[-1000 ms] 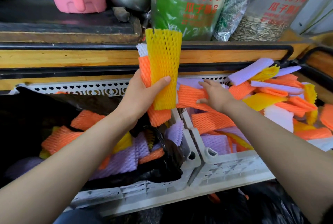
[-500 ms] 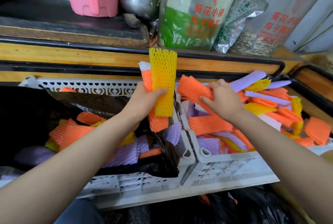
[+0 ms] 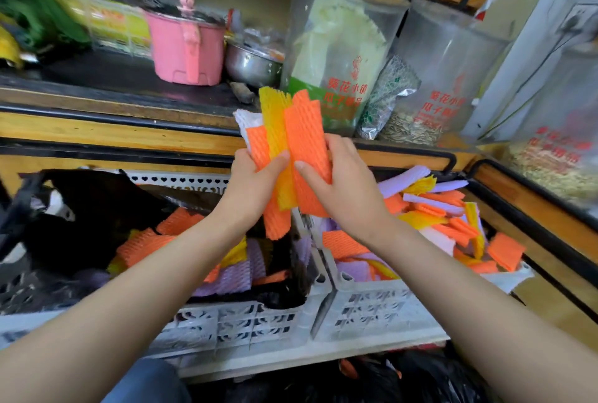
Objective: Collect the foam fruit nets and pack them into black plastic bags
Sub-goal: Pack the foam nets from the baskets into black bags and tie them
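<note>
Above two white crates (image 3: 372, 308), the left hand (image 3: 250, 187) grips an upright stack of foam nets (image 3: 275, 143). The right hand (image 3: 343, 185) pinches an orange net (image 3: 304, 137) against its front.

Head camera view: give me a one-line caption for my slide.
Left hand and right hand grip a stack of foam nets above a crate lined with a black bag.
</note>
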`<action>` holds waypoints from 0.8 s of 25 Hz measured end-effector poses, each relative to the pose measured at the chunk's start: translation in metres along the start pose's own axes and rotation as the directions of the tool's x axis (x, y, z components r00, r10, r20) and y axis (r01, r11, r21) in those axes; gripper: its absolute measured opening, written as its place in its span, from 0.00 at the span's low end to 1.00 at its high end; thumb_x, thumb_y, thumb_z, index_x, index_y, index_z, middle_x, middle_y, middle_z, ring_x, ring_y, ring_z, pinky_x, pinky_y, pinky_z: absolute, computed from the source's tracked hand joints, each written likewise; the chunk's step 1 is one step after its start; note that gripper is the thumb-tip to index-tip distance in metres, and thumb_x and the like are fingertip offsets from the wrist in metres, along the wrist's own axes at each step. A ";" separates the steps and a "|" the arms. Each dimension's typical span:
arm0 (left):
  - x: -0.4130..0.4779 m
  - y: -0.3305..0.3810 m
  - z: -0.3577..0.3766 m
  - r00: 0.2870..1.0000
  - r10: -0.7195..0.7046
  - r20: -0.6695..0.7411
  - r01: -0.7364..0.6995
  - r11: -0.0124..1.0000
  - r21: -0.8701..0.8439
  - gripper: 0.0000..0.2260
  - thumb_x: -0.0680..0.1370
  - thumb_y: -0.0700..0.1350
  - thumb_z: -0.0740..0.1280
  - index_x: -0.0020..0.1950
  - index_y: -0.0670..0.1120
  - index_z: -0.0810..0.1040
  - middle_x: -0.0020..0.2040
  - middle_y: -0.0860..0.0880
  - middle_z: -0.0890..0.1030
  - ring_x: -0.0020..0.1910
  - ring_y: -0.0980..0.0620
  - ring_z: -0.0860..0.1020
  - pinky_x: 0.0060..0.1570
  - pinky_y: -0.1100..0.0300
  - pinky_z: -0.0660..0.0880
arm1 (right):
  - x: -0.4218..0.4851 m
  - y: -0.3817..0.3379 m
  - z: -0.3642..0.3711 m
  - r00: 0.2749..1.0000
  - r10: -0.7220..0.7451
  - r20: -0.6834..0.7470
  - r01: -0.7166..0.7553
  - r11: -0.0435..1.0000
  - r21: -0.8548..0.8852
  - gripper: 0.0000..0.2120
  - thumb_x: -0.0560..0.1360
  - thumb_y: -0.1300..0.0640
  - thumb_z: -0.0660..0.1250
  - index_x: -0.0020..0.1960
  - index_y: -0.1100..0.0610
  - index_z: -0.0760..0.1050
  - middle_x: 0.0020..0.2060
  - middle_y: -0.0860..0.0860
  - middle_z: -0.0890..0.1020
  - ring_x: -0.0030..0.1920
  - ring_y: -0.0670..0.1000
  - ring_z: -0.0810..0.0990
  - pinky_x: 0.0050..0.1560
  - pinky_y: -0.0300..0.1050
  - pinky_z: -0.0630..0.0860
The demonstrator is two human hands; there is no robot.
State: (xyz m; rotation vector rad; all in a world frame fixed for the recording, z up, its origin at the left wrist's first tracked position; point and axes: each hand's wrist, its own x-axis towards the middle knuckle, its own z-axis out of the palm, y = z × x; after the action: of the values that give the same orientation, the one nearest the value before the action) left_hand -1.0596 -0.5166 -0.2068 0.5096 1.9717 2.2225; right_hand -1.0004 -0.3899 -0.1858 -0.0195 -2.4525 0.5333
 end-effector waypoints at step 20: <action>-0.062 -0.009 -0.140 0.965 0.188 0.184 -0.260 0.784 0.563 0.32 0.69 0.51 0.75 0.70 0.54 0.66 0.59 0.54 0.70 0.56 0.57 0.71 0.56 0.62 0.69 | -0.056 -0.011 0.046 0.809 0.447 0.381 -0.445 0.890 -0.099 0.17 0.74 0.62 0.68 0.61 0.64 0.69 0.51 0.55 0.78 0.51 0.50 0.80 0.52 0.45 0.73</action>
State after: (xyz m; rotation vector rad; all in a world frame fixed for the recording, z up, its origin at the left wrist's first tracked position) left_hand -1.0494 -0.6659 -0.2388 0.9661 2.6346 1.5844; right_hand -0.9800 -0.4251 -0.2469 -0.5598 -2.8567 0.7994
